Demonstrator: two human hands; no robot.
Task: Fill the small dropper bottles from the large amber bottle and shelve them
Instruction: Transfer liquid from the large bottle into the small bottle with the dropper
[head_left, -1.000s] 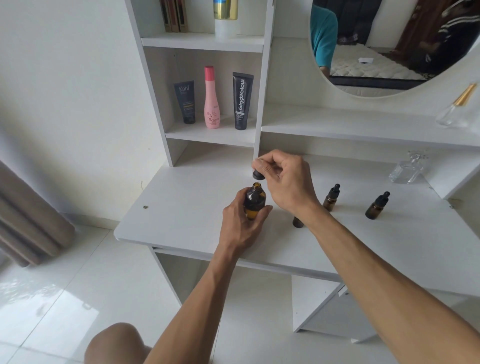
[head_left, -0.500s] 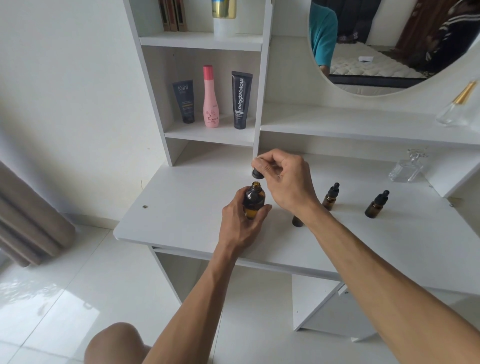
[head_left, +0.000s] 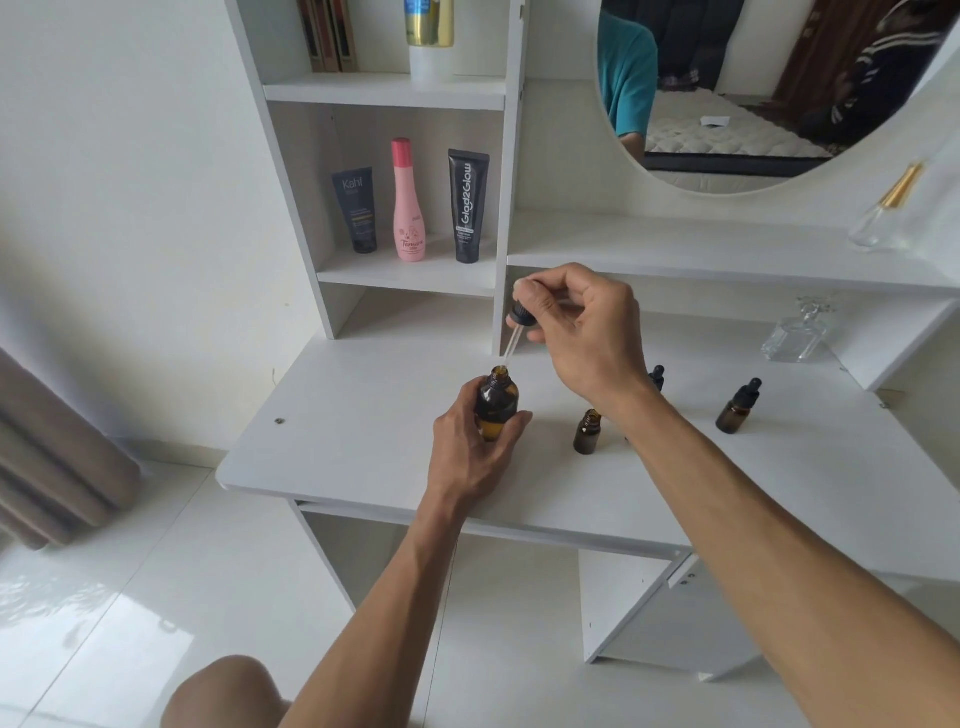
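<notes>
1. Holding the large amber bottle (head_left: 497, 405) upright on the bench (head_left: 363, 452), the left hand (head_left: 475, 447) has its grip curled round the bottle's body, thumb on one side and fingers on the other.
2. The right hand (head_left: 582, 332) pinches the dropper (head_left: 519, 325) by its dark cap, the grip closed on the bulb end; the glass tube slants down with its tip just at the bottle's open mouth.
3. An uncapped small dropper bottle (head_left: 587, 431) stands just beside the big one, under the right wrist. A capped small bottle (head_left: 737, 408) stands well apart to the right, and another capped one (head_left: 657, 376) is half hidden behind the right wrist.
4. Risk: the thin tube could knock the rim and chip, or drip on the bench during the carry across, since it is tilted and any squeeze on the bulb would release liquid early.
5. Risk: the right forearm hangs right over the open small bottle; in my view a low sweep could tip it.
6. Whether the tube holds liquid cannot be told.
7. Readable writing: on the shelf (head_left: 410, 273) a dark tube (head_left: 356, 210) reads "Kahf", a pink bottle (head_left: 409, 202) reads "Tamara", and a black tube (head_left: 467, 205) reads "Glad2Glow". The amber bottles show no label.
</notes>
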